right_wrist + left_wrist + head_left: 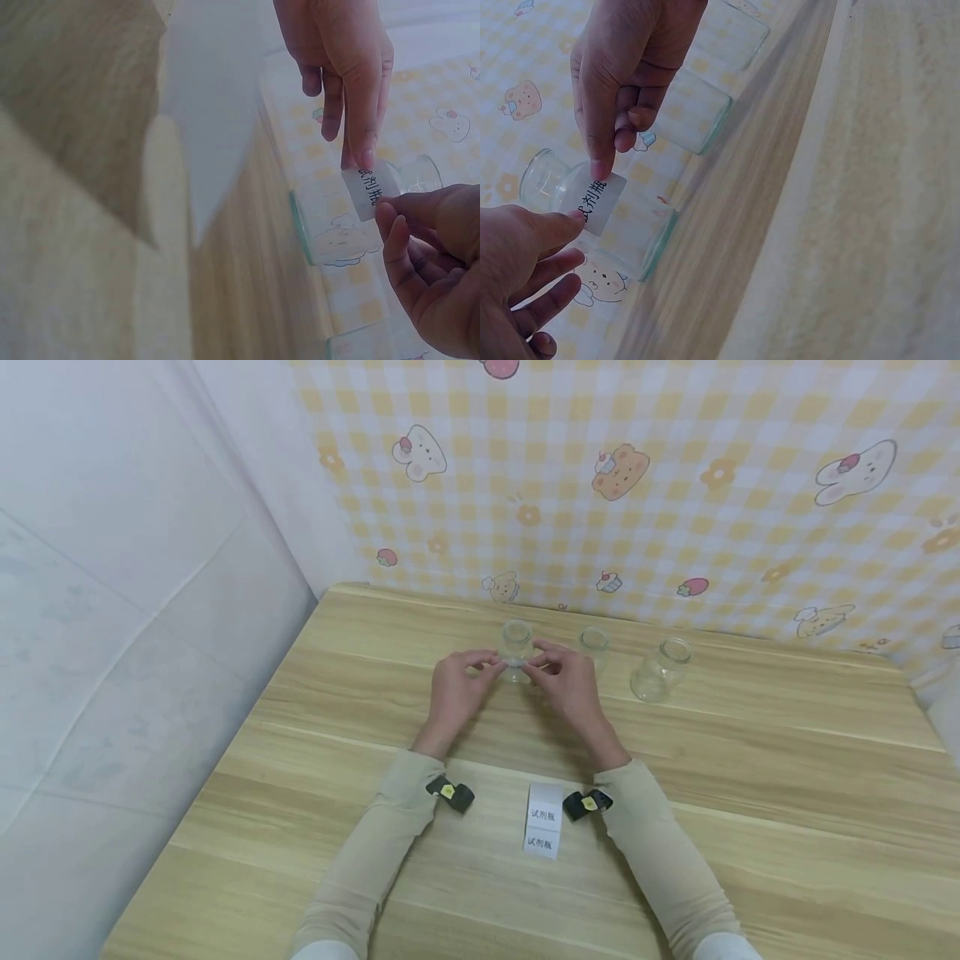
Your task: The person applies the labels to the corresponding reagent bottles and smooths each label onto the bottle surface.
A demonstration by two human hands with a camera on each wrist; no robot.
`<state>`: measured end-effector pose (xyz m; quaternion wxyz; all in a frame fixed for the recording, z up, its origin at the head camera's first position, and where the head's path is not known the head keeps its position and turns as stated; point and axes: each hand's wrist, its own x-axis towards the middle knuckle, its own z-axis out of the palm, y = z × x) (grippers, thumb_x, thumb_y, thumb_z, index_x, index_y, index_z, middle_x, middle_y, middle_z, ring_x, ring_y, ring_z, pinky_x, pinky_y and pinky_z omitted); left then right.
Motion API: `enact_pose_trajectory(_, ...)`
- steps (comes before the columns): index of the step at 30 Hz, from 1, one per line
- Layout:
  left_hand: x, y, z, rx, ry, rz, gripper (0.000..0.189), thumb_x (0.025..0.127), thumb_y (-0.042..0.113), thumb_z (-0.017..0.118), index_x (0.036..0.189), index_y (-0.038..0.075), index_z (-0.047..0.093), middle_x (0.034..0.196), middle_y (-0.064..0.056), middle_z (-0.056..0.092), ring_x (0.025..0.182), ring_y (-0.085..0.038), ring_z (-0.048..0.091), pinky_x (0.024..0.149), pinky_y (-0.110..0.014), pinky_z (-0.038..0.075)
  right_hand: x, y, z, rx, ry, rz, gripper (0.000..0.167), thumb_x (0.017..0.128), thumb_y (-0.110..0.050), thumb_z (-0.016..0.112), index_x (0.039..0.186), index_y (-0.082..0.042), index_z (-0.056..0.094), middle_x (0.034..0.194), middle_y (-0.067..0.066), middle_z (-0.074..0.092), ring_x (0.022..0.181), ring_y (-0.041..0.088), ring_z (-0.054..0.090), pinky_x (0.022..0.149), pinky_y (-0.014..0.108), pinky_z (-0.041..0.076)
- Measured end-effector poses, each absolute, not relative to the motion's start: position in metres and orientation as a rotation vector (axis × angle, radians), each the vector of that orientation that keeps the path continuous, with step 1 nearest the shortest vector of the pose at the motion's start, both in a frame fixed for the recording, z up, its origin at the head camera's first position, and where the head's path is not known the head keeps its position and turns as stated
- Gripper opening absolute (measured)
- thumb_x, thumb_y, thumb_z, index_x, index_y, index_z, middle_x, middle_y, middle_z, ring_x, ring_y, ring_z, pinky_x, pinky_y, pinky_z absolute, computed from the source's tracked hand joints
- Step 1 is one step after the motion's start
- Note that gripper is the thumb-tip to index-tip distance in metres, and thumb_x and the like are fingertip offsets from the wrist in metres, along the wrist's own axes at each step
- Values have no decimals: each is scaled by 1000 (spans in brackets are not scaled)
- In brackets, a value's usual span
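Observation:
A clear glass reagent bottle point(517, 633) stands upright near the back of the table, between both hands. Against its side lies a small white label point(609, 204) with printed black characters. The left hand point(459, 690) pinches one end of the label, thumb in front, its other fingers spread beside the glass. At the opposite end, the right hand point(572, 688) holds the label between thumb and index finger, the remaining fingers curled loosely. In the right wrist view both thumbs lie at the label point(369, 193) edges, below the bottle's neck point(420, 175).
Two more glass bottles stand to the right, one point(593, 640) partly behind the right hand and another point(660, 672) farther along. A strip of printed labels point(543, 818) lies on the wooden table point(787, 793) between the forearms. A checked cloth point(555, 468) hangs behind.

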<state>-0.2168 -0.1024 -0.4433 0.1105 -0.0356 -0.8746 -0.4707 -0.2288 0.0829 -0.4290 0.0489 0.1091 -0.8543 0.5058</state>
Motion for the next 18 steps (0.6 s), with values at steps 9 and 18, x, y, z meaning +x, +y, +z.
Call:
enact_pose_trajectory(9,-217,-103,-444,-100,-2565,-1399,15,93,23,79,103,12,81,115,-6,77,96,-20,68,90,-40,53,-229,82,-429,342,-2587,1546,11,93,-5,77,90,6,78,129,19,69,74,29,75,56,13,49)
enact_pose_trajectory(18,-217,-102,-444,-100,-2555,-1422,13,94,22,79,101,12,81,115,-6,77,96,-20,68,89,-40,52,-229,83,-427,346,-2583,1558,10,93,-4,77,91,6,78,128,20,70,76,29,75,55,13,48)
